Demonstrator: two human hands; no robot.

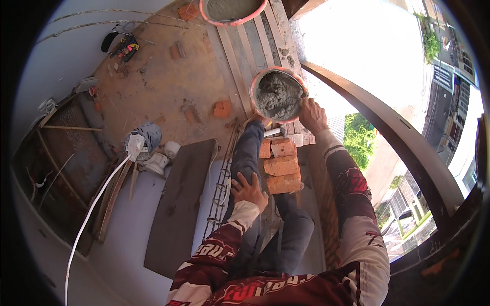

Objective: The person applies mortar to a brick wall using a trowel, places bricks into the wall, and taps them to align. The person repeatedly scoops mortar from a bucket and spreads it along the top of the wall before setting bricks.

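My right hand [312, 116] is closed at the right rim of a round orange-edged tub [253, 97], which stands on wooden planks. Lumpy wet grey mortar [278, 96] partly fills it. Lower down, my left hand [249, 193] lies on my leg, its fingers spread and nothing in it. Just right of that hand, several orange bricks [282, 166] sit in a row between my legs and the tub. A tool with a pale head [274, 131], perhaps a hammer, lies between the tub and the bricks; part of it is hidden.
A second tub [232, 22] of grey mortar stands at the far end of the planks [232, 61]. Loose bricks [222, 108] lie on the dusty floor. A steel rebar cage [220, 191] and a dark board [179, 204] are to my left. An open window frame [377, 109] borders the right.
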